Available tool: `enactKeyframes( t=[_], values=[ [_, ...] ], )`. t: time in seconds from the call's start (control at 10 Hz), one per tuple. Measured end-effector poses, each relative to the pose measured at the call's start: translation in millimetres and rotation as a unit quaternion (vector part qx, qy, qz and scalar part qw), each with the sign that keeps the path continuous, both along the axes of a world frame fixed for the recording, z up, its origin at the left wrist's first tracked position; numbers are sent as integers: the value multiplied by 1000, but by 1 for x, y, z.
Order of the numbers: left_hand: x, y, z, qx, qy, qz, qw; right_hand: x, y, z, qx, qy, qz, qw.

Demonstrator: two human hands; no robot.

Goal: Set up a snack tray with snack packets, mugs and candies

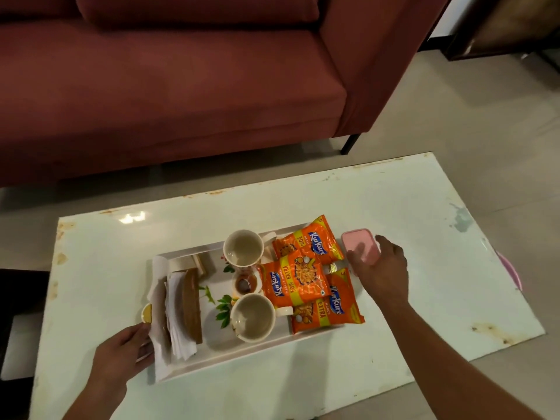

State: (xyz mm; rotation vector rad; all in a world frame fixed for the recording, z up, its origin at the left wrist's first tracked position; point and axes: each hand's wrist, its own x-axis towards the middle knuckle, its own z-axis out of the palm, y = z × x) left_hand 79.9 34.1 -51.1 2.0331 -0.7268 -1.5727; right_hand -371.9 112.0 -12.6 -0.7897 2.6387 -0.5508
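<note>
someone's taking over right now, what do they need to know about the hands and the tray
Left hand: gripping the tray at its near-left edge.
Right hand: fingers on the pink lidded box, which sits off the tray's right end.
Done: two mugs, three orange snack packets, tissues and a small dish on the tray.
Left: probably getting the box, perhaps the candies, onto the tray.

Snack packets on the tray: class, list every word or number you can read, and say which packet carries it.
"Kurkure", "50% EXTRA": middle orange packet.
"Kurkure", "50%": far packet.
"Kurkure", "EXTRA", "MUNCH": near packet.
Smaller print on all three: too blurred to read.
White mugs, pink container: no text.
</note>
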Motion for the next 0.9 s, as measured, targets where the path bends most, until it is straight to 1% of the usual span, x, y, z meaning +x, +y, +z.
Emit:
enactKeyframes(
  t=[0.1,0.2,0.3,0.5,0.7,0.8,0.9],
  values=[
    [-2,0,1,6,1,-4,1000,-10,-5,-7,63,-22,21,998],
    [-2,0,0,9,-3,-7,1000,-14,2,-11,89,-6,19,996],
    [-1,0,1,18,-12,-12,1000,-12,9,-11,95,-5,25,995],
    [-1,0,-4,6,-17,-2,1000,-8,21,-10,102,2,33,994],
    [-3,-1,-2,0,-27,18,999,-6,24,-6,99,-12,32,995],
    [0,-6,-1,14,-51,7,999,-7,18,6,78,-10,19,997],
    [4,-6,12,-35,-130,-14,991,-1,29,20,13,49,2,999]
  ],
)
